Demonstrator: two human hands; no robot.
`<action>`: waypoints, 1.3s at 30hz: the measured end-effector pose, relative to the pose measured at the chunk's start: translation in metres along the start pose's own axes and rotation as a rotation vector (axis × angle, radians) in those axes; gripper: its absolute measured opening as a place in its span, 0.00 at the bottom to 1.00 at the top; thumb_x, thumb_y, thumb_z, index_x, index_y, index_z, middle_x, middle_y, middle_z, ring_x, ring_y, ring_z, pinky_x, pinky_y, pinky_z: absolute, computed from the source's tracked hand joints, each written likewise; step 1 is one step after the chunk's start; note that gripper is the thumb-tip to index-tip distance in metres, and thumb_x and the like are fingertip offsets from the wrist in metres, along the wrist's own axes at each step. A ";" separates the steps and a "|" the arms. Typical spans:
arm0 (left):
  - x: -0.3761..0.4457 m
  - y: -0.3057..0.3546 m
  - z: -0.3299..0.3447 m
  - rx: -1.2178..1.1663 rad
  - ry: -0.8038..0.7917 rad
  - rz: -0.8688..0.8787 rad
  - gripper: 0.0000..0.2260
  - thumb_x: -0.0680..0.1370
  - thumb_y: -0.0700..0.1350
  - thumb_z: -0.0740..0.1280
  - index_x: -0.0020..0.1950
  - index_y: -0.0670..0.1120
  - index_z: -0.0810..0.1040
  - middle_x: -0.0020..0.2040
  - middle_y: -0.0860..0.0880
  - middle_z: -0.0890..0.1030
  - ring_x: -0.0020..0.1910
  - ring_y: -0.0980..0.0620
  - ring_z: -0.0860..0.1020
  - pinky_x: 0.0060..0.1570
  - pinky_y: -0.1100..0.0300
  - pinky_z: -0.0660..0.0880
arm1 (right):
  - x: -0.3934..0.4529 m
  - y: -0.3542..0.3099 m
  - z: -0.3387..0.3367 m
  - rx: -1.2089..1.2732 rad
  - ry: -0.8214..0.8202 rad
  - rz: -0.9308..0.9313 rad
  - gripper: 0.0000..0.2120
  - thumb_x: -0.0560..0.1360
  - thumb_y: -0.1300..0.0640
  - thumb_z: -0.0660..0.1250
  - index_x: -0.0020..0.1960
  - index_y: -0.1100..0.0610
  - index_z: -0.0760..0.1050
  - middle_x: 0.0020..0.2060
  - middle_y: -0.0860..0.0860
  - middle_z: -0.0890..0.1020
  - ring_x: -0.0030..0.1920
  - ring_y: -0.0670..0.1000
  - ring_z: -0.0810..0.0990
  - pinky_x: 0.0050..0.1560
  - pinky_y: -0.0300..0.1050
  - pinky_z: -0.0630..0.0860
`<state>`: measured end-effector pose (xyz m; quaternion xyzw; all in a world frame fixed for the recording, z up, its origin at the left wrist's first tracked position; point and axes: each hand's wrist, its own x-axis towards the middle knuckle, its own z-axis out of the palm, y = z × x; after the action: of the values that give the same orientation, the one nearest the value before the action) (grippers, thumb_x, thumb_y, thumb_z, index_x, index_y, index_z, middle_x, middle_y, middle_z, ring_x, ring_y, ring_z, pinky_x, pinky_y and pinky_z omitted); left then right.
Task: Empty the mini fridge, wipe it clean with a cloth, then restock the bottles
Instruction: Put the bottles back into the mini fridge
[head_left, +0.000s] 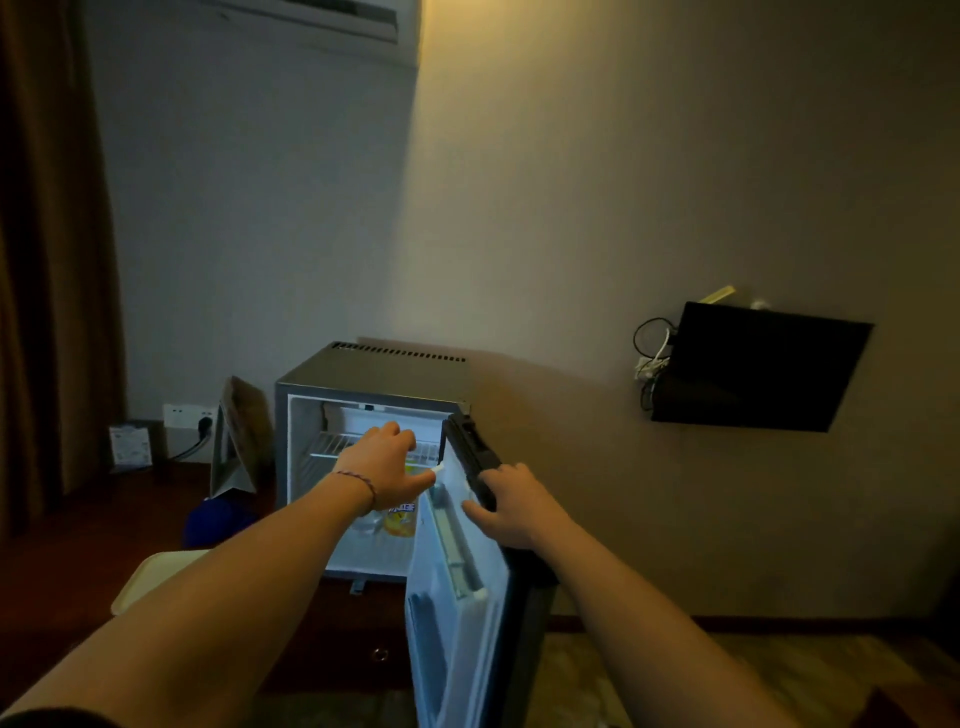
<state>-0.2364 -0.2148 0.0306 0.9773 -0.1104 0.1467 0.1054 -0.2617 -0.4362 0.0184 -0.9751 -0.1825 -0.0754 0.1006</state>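
Observation:
A small grey mini fridge (374, 371) stands on a dark wooden cabinet with its door (457, 597) swung open toward me. My right hand (511, 506) grips the door's dark top edge. My left hand (387, 462), a thin bracelet on its wrist, reaches into the lit interior in front of the wire shelf (332, 447); what its fingers hold is hidden. Below the hand stand an orange-drink bottle (401, 519) and a clear bottle (366, 522), both partly covered by my wrist.
A cream tray (150, 577) lies on the cabinet at the left, beside a blue object (218, 519) and a leaning brown paper bag (236, 441). A wall socket with a plug (189, 418) is behind. A black wall-mounted TV (753, 369) hangs at the right.

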 end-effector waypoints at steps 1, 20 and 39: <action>-0.005 -0.003 -0.004 -0.002 0.007 -0.004 0.28 0.76 0.65 0.64 0.69 0.48 0.72 0.65 0.47 0.73 0.62 0.47 0.72 0.58 0.51 0.76 | 0.001 -0.009 0.002 0.049 -0.007 -0.016 0.19 0.78 0.39 0.60 0.56 0.54 0.73 0.49 0.51 0.73 0.55 0.52 0.69 0.49 0.49 0.70; -0.074 -0.205 -0.048 -0.052 0.041 -0.400 0.22 0.75 0.65 0.64 0.58 0.49 0.75 0.56 0.48 0.73 0.52 0.48 0.75 0.54 0.49 0.78 | 0.107 -0.167 0.080 0.149 0.119 -0.181 0.28 0.80 0.33 0.52 0.66 0.53 0.72 0.63 0.50 0.76 0.67 0.51 0.70 0.67 0.49 0.70; 0.075 -0.292 0.010 -0.036 -0.049 -0.361 0.23 0.76 0.64 0.62 0.63 0.49 0.74 0.60 0.47 0.73 0.58 0.48 0.73 0.59 0.48 0.76 | 0.299 -0.181 0.135 -0.066 0.185 -0.089 0.35 0.82 0.35 0.47 0.78 0.59 0.60 0.76 0.60 0.63 0.77 0.58 0.58 0.76 0.54 0.56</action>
<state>-0.0917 0.0472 -0.0060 0.9825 0.0617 0.0995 0.1449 -0.0378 -0.1387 -0.0268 -0.9577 -0.2130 -0.1756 0.0816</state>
